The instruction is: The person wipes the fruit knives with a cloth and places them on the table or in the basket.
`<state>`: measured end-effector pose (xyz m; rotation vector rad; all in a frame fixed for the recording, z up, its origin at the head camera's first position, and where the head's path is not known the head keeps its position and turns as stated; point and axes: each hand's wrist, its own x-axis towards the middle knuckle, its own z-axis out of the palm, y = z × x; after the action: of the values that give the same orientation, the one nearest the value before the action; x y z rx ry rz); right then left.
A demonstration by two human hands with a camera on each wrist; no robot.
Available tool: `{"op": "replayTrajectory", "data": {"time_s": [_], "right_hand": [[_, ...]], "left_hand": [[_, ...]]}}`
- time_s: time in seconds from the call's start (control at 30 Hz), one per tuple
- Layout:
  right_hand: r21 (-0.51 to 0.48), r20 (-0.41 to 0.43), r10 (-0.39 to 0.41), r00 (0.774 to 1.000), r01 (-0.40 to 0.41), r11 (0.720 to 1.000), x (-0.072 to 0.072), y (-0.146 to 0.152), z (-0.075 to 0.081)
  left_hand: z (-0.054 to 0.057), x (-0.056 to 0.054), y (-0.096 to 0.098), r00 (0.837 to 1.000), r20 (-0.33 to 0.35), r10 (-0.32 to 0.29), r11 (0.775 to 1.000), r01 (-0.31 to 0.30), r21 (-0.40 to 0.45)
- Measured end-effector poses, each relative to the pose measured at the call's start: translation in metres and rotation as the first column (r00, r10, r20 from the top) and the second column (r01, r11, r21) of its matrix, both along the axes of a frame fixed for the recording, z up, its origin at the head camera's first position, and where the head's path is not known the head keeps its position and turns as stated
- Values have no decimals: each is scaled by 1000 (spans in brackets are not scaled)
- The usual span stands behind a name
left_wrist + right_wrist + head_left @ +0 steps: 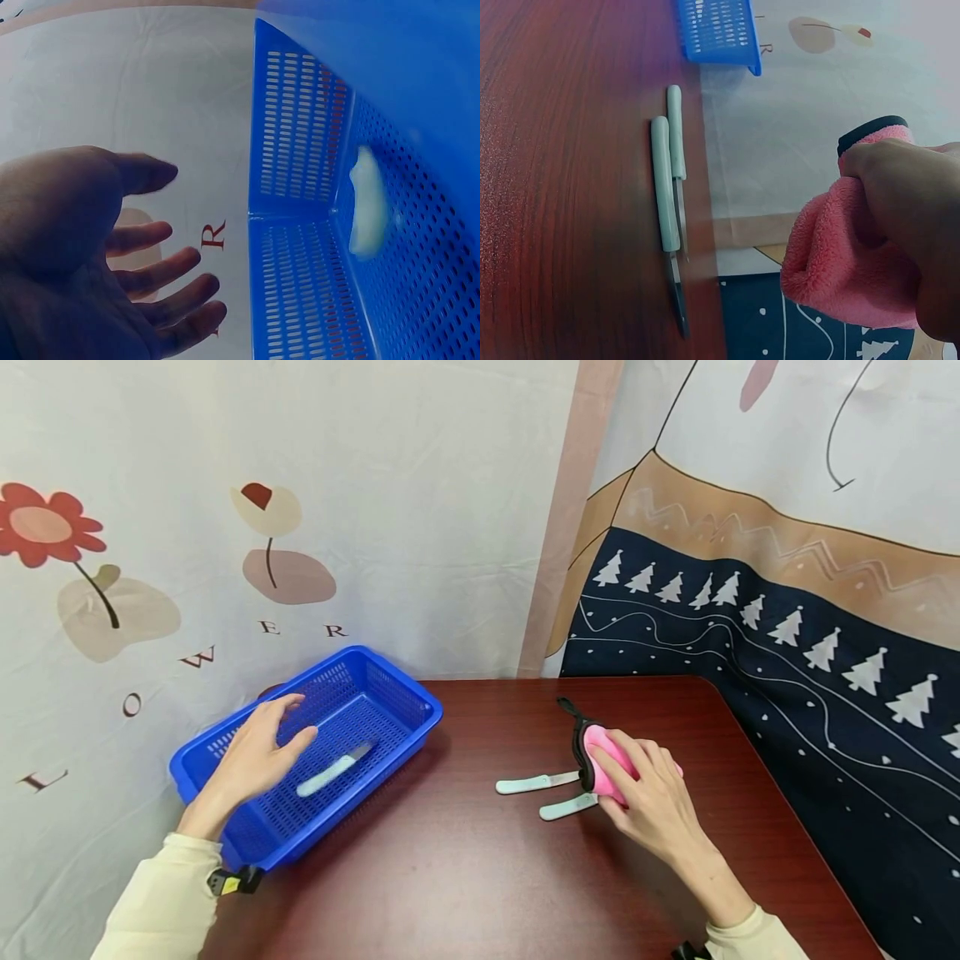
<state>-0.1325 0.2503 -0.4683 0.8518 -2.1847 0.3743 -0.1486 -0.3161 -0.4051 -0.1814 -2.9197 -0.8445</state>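
Note:
My left hand (258,747) hovers over the blue plastic basket (367,714), fingers spread and nothing in its grasp. On the basket's perforated floor lies a small knife (330,774) with a pale green handle. To the right, my right hand (660,802) grips a pink fuzzy cloth (832,255) with black edging and a black hanging loop (567,706). Two more pale-handled knives, one farther back (522,785) and one nearer (567,807), lie on the table just left of the cloth. In the head view the cloth overlaps their blades; the right wrist view shows the blades bare.
The dark reddish wooden table (450,877) ends at a back edge against a pale printed curtain (420,527). A navy curtain with white trees (750,710) hangs along its right side. The basket stands at an angle on the left.

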Motion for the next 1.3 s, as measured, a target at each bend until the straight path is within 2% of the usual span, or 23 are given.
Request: {"op": "replayTrajectory", "data": {"time_s": [0.2, 0.4, 0.57, 0.77, 0.9, 1.07, 1.23, 1.3], "right_hand": [[22, 26, -15, 1000, 15, 1000, 2, 2, 0], [25, 35, -17, 999, 16, 1000, 2, 5, 1], [14, 23, -13, 1000, 13, 1000, 3, 7, 2], [22, 32, -38, 999, 38, 999, 4, 13, 2], [17, 33, -48, 998, 47, 999, 6, 18, 1], [33, 42, -80, 996, 79, 996, 9, 24, 2], [25, 20, -97, 995, 97, 995, 12, 31, 2], [22, 9, -103, 995, 102, 994, 13, 34, 3]], "left_hand": [[4, 0, 2, 999, 39, 12, 1000, -12, -10], [12, 2, 17, 1000, -19, 2, 1000, -3, -24], [22, 3, 42, 996, -87, -24, 999, 21, -37], [31, 4, 83, 988, -123, -99, 993, 89, -78], [28, 2, 113, 975, -156, -159, 985, 145, -98], [20, 2, 149, 949, -186, -255, 964, 234, -125], [6, 2, 184, 917, -209, -340, 938, 313, -151], [-2, 0, 197, 909, -201, -364, 929, 340, -146]]}}
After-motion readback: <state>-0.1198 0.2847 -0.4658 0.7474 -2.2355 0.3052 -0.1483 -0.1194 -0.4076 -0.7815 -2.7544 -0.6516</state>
